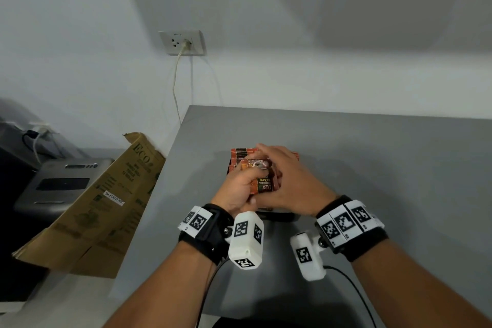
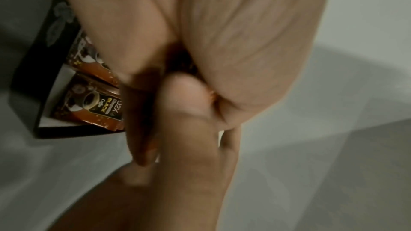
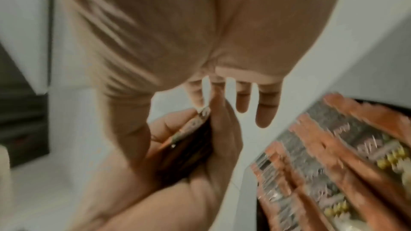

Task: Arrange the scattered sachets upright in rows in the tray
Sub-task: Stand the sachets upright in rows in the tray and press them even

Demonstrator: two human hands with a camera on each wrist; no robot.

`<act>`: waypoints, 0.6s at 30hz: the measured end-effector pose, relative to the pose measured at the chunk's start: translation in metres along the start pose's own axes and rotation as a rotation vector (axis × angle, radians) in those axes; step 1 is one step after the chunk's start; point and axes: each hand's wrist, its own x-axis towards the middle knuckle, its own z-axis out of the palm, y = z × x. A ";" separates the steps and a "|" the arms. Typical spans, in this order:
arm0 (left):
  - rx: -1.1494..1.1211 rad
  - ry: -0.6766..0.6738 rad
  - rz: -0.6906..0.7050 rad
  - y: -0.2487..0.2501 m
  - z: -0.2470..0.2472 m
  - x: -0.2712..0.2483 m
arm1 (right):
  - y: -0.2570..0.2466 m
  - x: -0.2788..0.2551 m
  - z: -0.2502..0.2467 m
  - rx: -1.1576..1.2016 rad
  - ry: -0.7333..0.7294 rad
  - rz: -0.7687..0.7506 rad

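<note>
A black tray [image 1: 279,217] sits on the grey table [image 1: 386,162], mostly hidden under both hands. Orange and black coffee sachets [image 1: 241,153] stand upright in rows at its far side, and they show blurred in the right wrist view [image 3: 333,147]. Other sachets [image 2: 93,104] lie flat in the tray [image 2: 24,94]. My left hand [image 1: 239,186] grips a stack of sachets [image 1: 262,184], seen edge-on in the right wrist view [image 3: 191,134]. My right hand [image 1: 282,170] lies over the stack, its straight fingers [image 3: 266,108] at the stack's top edge.
A flattened cardboard box [image 1: 106,194] leans off the table's left edge beside a grey machine [image 1: 58,184]. A wall socket [image 1: 182,42] with a plugged-in cable is on the wall behind. Bare table surface extends to the right of the tray.
</note>
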 end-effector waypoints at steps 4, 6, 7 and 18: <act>-0.014 0.038 0.154 0.000 0.001 0.005 | 0.005 -0.002 0.013 0.348 0.179 0.155; 0.007 0.044 0.197 -0.002 0.003 0.005 | 0.007 -0.002 0.018 0.379 0.259 0.166; 0.022 0.053 0.211 -0.004 0.004 0.005 | 0.008 -0.002 0.019 0.384 0.302 0.169; 0.083 0.068 0.249 -0.003 0.003 -0.003 | 0.015 0.001 0.014 0.459 0.408 0.262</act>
